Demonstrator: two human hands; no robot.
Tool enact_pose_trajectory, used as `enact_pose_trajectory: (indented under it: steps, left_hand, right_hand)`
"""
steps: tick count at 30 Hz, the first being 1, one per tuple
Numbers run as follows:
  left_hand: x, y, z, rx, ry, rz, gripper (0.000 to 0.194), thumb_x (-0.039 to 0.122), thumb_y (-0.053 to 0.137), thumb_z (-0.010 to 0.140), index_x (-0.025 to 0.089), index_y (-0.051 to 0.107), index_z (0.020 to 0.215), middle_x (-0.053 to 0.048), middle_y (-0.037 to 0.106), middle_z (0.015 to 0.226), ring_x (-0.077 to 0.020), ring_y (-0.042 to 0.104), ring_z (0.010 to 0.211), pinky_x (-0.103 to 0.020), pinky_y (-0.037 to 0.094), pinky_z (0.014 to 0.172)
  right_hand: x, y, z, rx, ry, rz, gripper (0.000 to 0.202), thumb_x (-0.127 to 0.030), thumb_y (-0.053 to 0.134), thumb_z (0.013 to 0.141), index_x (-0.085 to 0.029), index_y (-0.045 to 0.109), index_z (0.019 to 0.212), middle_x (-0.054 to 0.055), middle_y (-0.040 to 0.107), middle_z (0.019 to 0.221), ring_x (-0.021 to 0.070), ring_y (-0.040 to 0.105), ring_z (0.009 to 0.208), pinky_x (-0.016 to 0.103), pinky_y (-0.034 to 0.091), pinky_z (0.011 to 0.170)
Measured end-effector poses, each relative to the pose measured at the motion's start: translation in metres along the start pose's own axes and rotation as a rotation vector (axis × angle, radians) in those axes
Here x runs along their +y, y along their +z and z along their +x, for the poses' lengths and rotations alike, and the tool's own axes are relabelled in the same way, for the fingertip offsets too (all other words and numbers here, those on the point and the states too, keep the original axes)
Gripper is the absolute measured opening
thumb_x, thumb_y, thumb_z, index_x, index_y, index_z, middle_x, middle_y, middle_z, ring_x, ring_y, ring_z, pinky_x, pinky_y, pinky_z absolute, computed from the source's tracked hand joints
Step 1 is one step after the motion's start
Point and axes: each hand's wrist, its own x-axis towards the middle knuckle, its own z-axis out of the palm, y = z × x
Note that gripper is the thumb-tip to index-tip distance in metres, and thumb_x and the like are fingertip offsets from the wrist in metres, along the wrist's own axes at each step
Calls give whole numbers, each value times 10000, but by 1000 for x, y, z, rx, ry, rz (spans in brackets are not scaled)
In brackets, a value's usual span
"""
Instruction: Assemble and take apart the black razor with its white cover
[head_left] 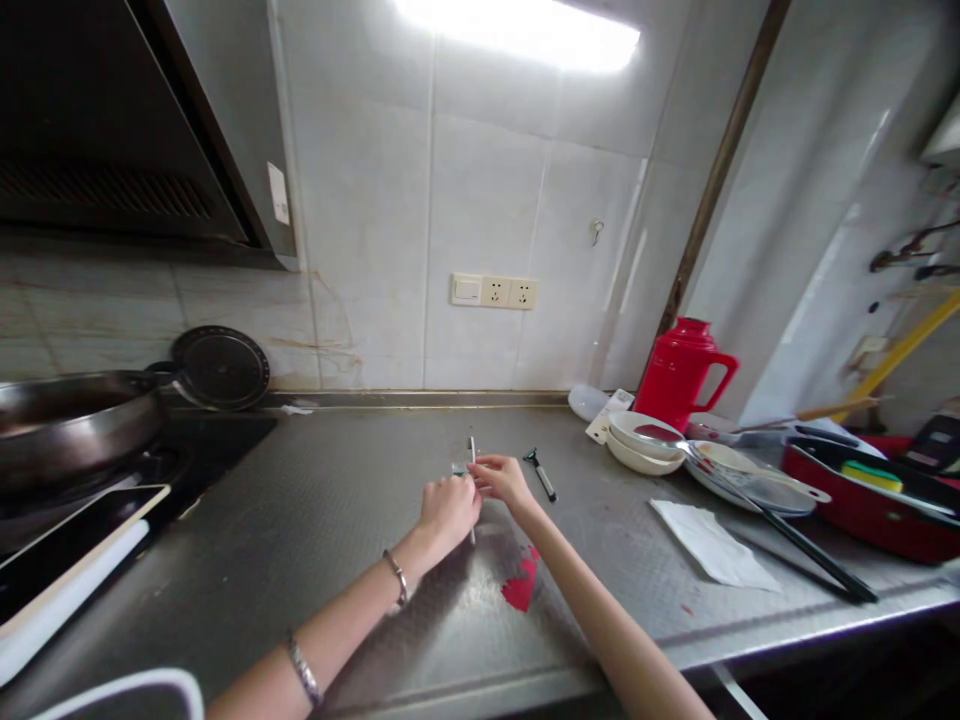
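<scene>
My left hand (448, 508) is closed above the metal counter, two bracelets on that wrist. My right hand (501, 478) meets it, its thumb and fingers pinched together at the left fingertips. A small clear and dark piece (460, 469) shows just beyond my left knuckles. Past the fingers pokes the end of a thin white stick-like thing (472, 446); whether it is held or lies underneath, I cannot tell. What the fingertips grip is mostly hidden. Right of my hands lies a razor (541, 475) with a grey and black handle. A torn red scrap (521, 583) lies between my forearms.
At left, a pan (79, 425) sits on the black stove beside a round dark disc (222, 368). Stacked bowls (641, 460), a red thermos (681, 375), a white napkin (715, 543), a long black-handled utensil (814, 553) and a red pot (870, 515) crowd the right.
</scene>
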Motion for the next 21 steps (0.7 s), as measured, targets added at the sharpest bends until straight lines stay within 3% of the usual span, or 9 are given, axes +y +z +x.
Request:
enact_pose_trajectory:
  steps: [4,8,12,15,18,21]
  left_hand:
    - [4,-2,-1,-8,6,-20,349,330,326,888,139,591,1009,-160,660,910,-273,622,913,-376,439,768]
    - [-2,-1,4,-33,15,-77,408,450,306,885,169,579,1000,-127,658,932,-257,612,916,-362,438,776]
    - [-29,6,19,19,66,-112,281,368,436,840,161,572,973,-122,606,1067,-239,517,1069,-321,411,850]
    - [-52,15,32,35,105,-187,312,323,493,805,133,547,1047,-111,588,1097,-223,494,1082,-313,370,924]
    - [-64,26,43,30,116,-270,379,285,554,757,141,524,1107,-99,569,1162,-215,482,1111,-311,349,964]
    - [-65,38,51,37,130,-317,435,242,581,719,135,517,1136,-105,566,1188,-204,491,1123,-282,355,967]
  right_hand:
    - [-5,-7,0,15,-27,-51,217,-299,681,648,-121,687,773,28,656,606,113,591,509,175,461,421]
    - [-15,-40,6,43,-93,-214,173,-266,611,674,-114,693,683,21,644,583,94,562,502,152,432,427]
    - [-21,-99,22,171,-145,-544,200,-250,571,672,-125,717,726,23,652,579,110,570,499,159,408,438]
    - [-16,-138,37,256,-106,-801,211,-251,544,685,-130,716,665,27,621,488,124,587,511,156,391,463]
    - [-3,-157,47,236,-26,-970,191,-214,545,672,-127,695,594,41,610,457,130,588,488,164,386,467]
    - [11,-159,55,217,10,-1019,142,-163,567,639,-113,682,572,62,619,472,134,580,460,182,389,471]
